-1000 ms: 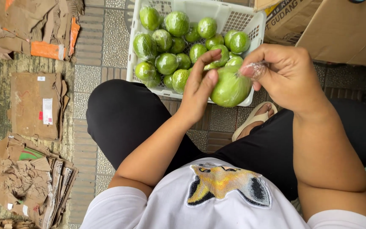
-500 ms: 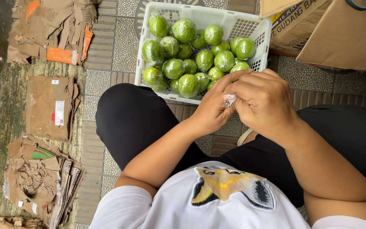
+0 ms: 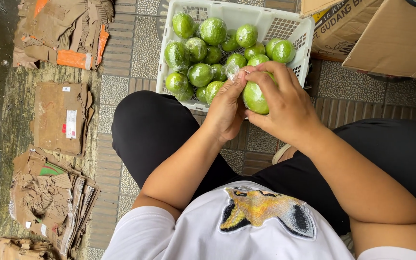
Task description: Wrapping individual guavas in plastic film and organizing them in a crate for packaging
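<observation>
Sitting over the paved floor [image 3: 136, 48], you have flattened cardboard [image 3: 58, 118] along its left edge and brown boxes [image 3: 386, 33] at its top right corner. Between them, at the top edge just past your knees, stands the white crate [image 3: 169, 72], heaped with green fruit in clear film [image 3: 201, 74]. Your right hand [image 3: 290, 106] cups one green fruit [image 3: 255, 97] just in front of the crate's near rim, fingers curled narrow around its top and side. Your left hand [image 3: 227, 108] presses against the fruit's left side, thumb and fingertips pinched on a twist of clear film [image 3: 232, 72] above it. Pull that twist too hard and the thin film could tear, I judge; loosen the right fingers while twisting and the smooth fruit could slip onto the floor.
</observation>
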